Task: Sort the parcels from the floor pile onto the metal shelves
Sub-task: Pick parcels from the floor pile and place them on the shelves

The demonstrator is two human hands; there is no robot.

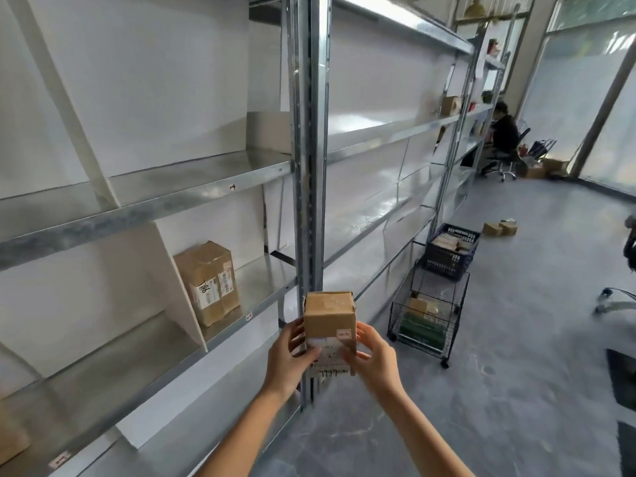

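Head view: left hand (292, 356) and right hand (373, 356) grip a small cardboard parcel (329, 316) between them, its long axis upright, labelled face toward the camera, just before the metal shelf post (309, 166).

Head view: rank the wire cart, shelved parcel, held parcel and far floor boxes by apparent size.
1. wire cart
2. shelved parcel and held parcel: about alike, the held one nearer the camera, so unranked
3. floor boxes, far off

small brown labelled parcel (329, 321) upright, before metal shelves (192, 197)
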